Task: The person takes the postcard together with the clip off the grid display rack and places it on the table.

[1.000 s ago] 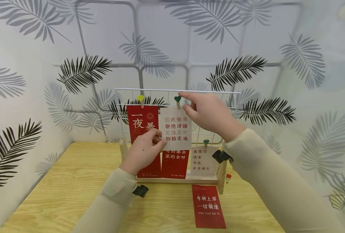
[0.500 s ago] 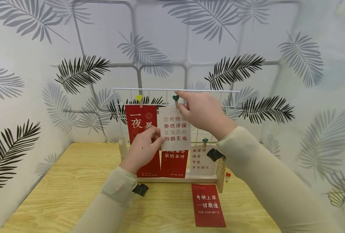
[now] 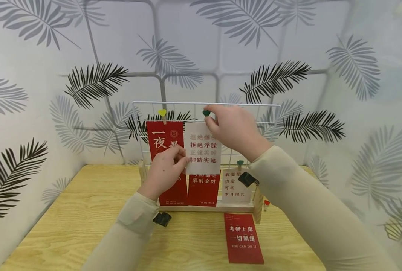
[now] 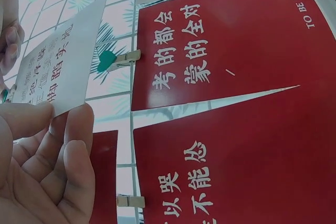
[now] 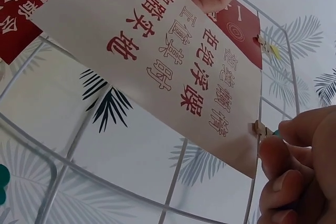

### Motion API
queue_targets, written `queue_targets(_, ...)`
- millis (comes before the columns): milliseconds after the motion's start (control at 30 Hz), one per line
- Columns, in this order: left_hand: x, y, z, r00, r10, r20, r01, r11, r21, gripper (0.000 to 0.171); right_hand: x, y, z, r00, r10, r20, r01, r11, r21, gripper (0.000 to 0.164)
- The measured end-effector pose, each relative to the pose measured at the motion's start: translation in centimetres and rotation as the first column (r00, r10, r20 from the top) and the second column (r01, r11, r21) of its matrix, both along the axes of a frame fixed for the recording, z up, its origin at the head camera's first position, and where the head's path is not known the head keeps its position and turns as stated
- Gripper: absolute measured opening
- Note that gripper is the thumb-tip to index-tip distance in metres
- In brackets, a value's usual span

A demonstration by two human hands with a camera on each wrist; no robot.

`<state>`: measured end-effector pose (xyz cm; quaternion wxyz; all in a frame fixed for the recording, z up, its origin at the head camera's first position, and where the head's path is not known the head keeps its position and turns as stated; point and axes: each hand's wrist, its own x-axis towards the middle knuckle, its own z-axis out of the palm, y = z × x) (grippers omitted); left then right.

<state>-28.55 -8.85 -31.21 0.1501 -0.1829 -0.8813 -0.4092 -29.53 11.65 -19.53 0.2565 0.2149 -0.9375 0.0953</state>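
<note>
In the head view I see the white card [image 3: 203, 148] against the wire grid [image 3: 173, 102], the left hand [image 3: 165, 169] pinching its edge at 8 o'clock, the right hand [image 3: 234, 126] at 1 o'clock gripping the green heart clip [image 3: 206, 113] at the card's 12, and a red card [image 3: 244, 239] on the counter [image 3: 85, 207] toward 5. From the left wrist, I have the left thumb and fingers holding the white card's corner toward 8 o'clock, with a hanging red bookmark [image 4: 226, 40] toward 1. On the right wrist feed, I make out the right hand at 4 o'clock, fingertips pinching the clip, whose wooden end meets the white card's top edge.
</note>
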Motion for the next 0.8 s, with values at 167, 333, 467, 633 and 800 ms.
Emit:
queue_targets(167,0.17,-0.06,0.31,1.000,0.006,-0.023,-0.006,1.000,-0.009,0.008,0.05,0.07,-0.15,0.999,0.005,-0.047,-0.006,1.000,-0.031,0.034)
queue_targets(333,0.30,-0.11,0.26,0.999,0.013,-0.030,-0.014,1.000,-0.013,0.009,0.11,0.08,-0.54,0.994,0.029,-0.105,-0.036,0.997,-0.067,0.028)
queue_targets(467,0.28,-0.22,0.09,0.999,0.030,-0.030,-0.030,0.999,-0.014,0.009,0.15,0.11,-0.79,0.987,0.050,-0.153,-0.064,0.994,-0.087,0.024)
queue_targets(633,0.29,-0.21,0.07,0.999,0.027,-0.031,-0.027,1.000,-0.012,0.010,0.15,0.26,-0.81,0.980,0.061,-0.187,-0.080,0.992,-0.098,0.020)
queue_targets(800,0.38,-0.13,0.14,0.999,0.022,-0.036,-0.023,1.000,-0.011,0.009,0.17,0.44,-0.68,0.982,0.053,-0.180,-0.071,0.993,-0.095,0.019)
